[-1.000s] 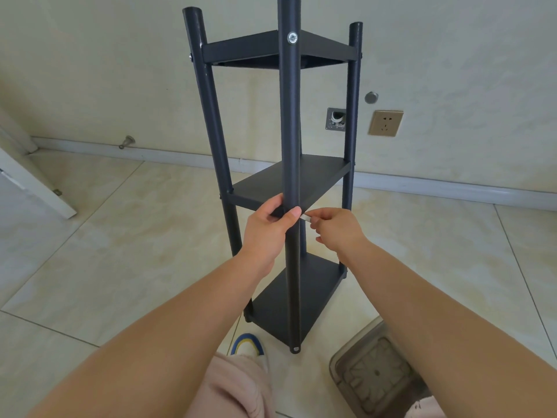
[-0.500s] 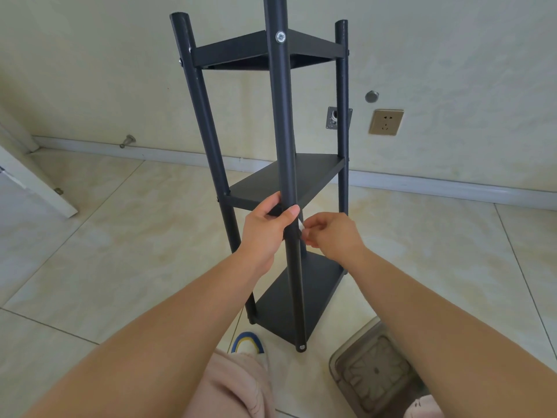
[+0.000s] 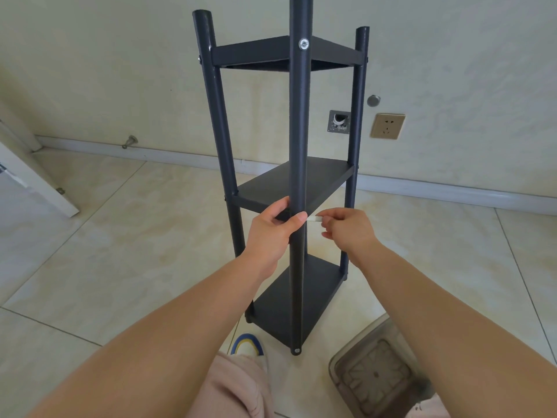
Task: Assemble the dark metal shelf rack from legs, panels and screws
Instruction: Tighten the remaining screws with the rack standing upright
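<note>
The dark metal shelf rack (image 3: 298, 131) stands upright on the tiled floor with three panels between its legs. A silver screw (image 3: 303, 43) sits in the near leg at the top panel, another at the leg's foot. My left hand (image 3: 275, 229) grips the near leg at the height of the middle panel (image 3: 319, 179). My right hand (image 3: 349, 229) pinches a small silver tool (image 3: 315, 219) whose tip points at the near leg beside my left thumb. The joint itself is hidden behind the leg and my thumb.
A translucent plastic box (image 3: 376, 372) lies on the floor at the lower right. My shoe (image 3: 247, 345) and trouser knee are just left of the rack's foot. The wall behind carries a socket (image 3: 387, 126) and an open box; a white door edge (image 3: 36, 182) stands left.
The rack has tilted back toward upright after leaning left. My right hand drew back slightly to the right, showing the silver tool again.
</note>
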